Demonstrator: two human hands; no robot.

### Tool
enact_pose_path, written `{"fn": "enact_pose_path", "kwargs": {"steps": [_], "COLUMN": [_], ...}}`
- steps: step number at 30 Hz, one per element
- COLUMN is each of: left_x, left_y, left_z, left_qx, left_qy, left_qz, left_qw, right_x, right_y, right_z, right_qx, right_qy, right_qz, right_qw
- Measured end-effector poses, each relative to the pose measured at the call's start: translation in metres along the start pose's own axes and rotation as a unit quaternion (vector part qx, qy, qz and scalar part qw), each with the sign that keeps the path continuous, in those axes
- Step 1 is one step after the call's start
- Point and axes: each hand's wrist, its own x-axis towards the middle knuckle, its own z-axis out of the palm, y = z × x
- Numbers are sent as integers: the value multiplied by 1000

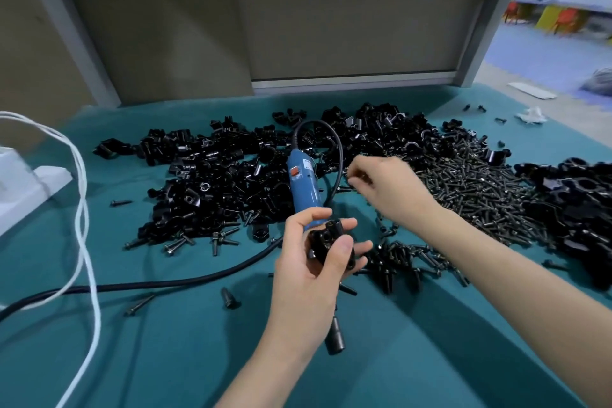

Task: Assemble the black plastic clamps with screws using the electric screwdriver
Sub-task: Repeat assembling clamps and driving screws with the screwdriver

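The person's left hand [311, 262] was held up over the teal table cover [165, 341]. Its thumb and fingers were curled round a black plastic clamp [329, 240], with the thumb pressed across the front and the fingertips showing behind. The right hand [390, 190] reached out over the near edge of the big heap of screws [480, 189], fingers bent downward and bunched. Blur hid the tips, so I could not tell whether they pinched a screw or only touched the heap.

The blue electric screwdriver [302, 185] lay lengthwise between the two hands. Its body passed behind the left hand and its dark nose [334, 339] came out below the wrist. Its black cable [149, 285] looped up at the far end, then ran off leftward across the cover.

A wide pile of loose clamps [212, 182] spread to the left of the tool and behind it. A second pile [576, 205] sat at the far right, beyond the screws. A smaller clutch of screws [404, 263] lay just right of the left hand, and a few strays dotted the cover nearer the person. At the left a white cord [84, 209] trailed down over the black cable, beside a white block [23, 182] at the edge of view.
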Motion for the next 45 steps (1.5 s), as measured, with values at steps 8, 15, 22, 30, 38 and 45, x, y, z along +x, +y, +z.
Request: {"fn": "enact_pose_path", "kwargs": {"steps": [8,15,22,30,38,45], "left_x": [2,0,-1,-2,-4,-2], "left_y": [-5,-3,1,3,0,4], "left_z": [-3,-6,-6,-4,-4,-8], "left_qx": [98,198,247,259,233,260], "left_qy": [-5,-14,-15,-8,-4,-10], "left_qz": [25,45,70,80,52,64], "left_qw": [995,979,967,963,971,963], "right_x": [-74,-79,-79,-83,-91,-90], "right_y": [-66,-69,-75,-74,-69,-68], "right_z": [-75,-62,-56,-67,-62,-57], "right_qx": [226,128,146,216,258,273], "right_qy": [43,-26,30,56,39,47], "right_qz": [-81,-70,-60,-53,-30,-50], "right_qw": [970,989,987,973,965,960]}}
